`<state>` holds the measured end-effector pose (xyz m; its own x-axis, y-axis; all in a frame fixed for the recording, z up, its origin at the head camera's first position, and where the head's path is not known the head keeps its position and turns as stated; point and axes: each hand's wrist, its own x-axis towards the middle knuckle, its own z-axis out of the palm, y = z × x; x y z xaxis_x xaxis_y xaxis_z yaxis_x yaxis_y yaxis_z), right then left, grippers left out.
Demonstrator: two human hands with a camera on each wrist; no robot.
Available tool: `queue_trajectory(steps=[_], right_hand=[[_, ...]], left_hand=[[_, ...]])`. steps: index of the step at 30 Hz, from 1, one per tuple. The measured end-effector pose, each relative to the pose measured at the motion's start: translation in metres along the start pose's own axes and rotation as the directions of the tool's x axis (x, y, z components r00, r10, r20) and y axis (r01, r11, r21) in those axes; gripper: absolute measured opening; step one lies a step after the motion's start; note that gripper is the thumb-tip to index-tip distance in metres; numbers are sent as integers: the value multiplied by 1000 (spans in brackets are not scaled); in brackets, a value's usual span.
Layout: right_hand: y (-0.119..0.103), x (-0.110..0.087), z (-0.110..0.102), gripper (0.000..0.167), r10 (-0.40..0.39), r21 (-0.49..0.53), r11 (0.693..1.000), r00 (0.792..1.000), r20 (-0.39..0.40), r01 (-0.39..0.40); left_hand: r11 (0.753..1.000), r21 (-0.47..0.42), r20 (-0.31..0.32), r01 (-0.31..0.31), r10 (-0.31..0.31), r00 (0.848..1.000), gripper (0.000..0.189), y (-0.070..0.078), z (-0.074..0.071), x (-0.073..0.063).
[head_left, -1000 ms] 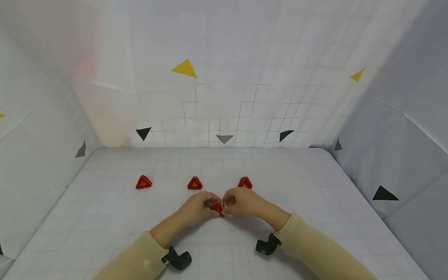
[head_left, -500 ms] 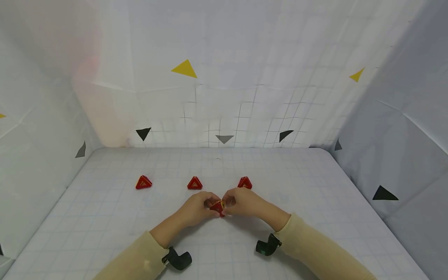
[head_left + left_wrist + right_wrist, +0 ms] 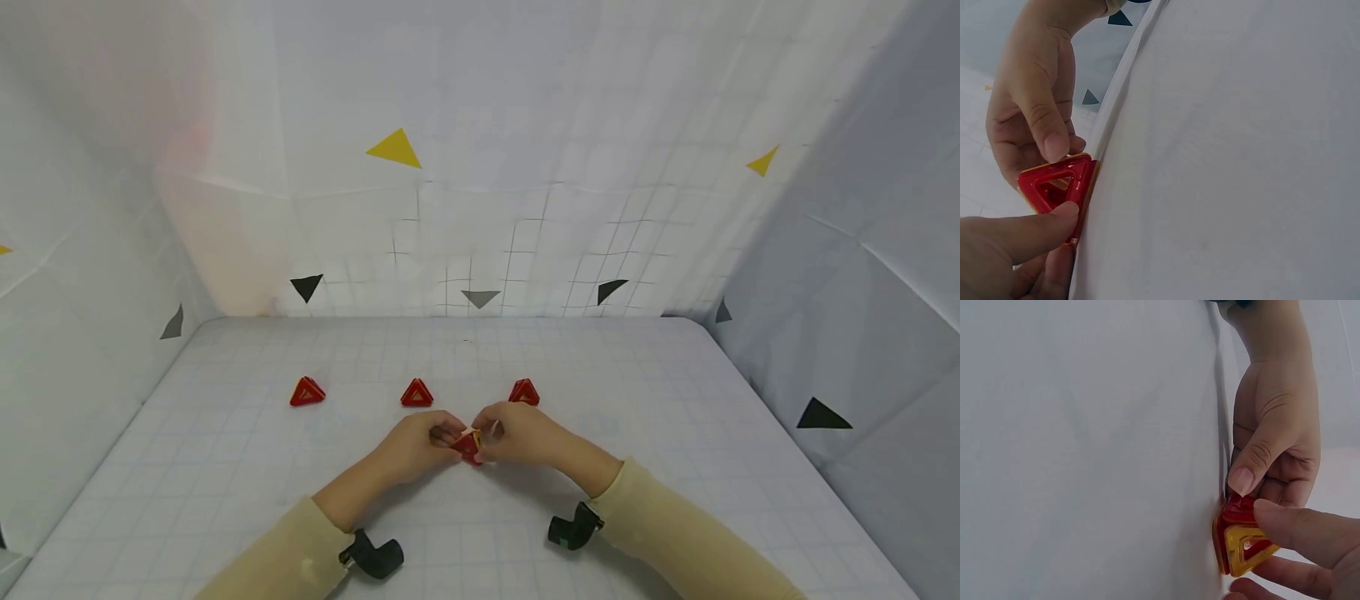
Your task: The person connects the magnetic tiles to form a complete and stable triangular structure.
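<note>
Both hands meet at the middle of the table around a small shape of red and yellow triangular magnetic tiles (image 3: 467, 447). My left hand (image 3: 420, 446) pinches it from the left; in the left wrist view its thumb (image 3: 1063, 215) lies across the red triangle face, fingers behind. From the other side my right hand (image 3: 521, 433) holds it with thumb and fingers; the right wrist view shows that thumb (image 3: 1272, 515) on the red part, above a yellow triangular tile (image 3: 1235, 553). The far side of the shape is hidden by fingers.
Three similar red triangular pieces stand in a row behind the hands: one at left (image 3: 307, 392), one in the middle (image 3: 417, 393) and one at right (image 3: 524, 392), partly covered by my right hand. White sheeting (image 3: 480, 233) rises at the table's back and sides.
My left hand and forearm have shifted slightly left. The right index finger has moved a little left over the top of the tiles, which have turned slightly. The three other pieces stay put.
</note>
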<state>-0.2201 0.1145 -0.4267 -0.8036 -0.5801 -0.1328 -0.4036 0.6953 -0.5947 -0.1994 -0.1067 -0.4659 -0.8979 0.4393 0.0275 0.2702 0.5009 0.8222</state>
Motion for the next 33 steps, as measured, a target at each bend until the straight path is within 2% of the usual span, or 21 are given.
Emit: queue_trajectory(steps=[3, 8, 11, 15, 22, 27, 33], right_hand=[[-2, 0, 1, 33, -22, 27, 999, 1000, -18, 23], [-5, 0, 5, 21, -89, 24, 996, 994, -65, 91], [-4, 1, 8, 15, -104, 24, 994, 991, -80, 106], [-3, 0, 7, 12, -83, 14, 996, 994, -75, 85], [4, -11, -2, 12, -52, -22, 998, 997, -57, 51], [15, -23, -10, 13, -55, -29, 998, 996, -68, 53], [29, -35, -19, 13, -41, -54, 998, 996, -80, 37]], left_hand=[[1000, -6, 5, -13, 13, 1000, 27, -2, -1, 0], [1000, 25, 3, -3, 3, 1000, 23, -4, -4, -3], [999, 54, -13, 3, -2, 1000, 20, -3, -6, -6], [997, 75, -41, 25, -22, 999, 17, -1, -9, -13], [989, 102, -95, 103, -94, 991, 13, -3, -15, -24], [985, 83, -147, 148, -135, 980, 14, -6, -23, -32], [984, 79, -238, 158, -136, 962, 18, -10, -38, -43]])
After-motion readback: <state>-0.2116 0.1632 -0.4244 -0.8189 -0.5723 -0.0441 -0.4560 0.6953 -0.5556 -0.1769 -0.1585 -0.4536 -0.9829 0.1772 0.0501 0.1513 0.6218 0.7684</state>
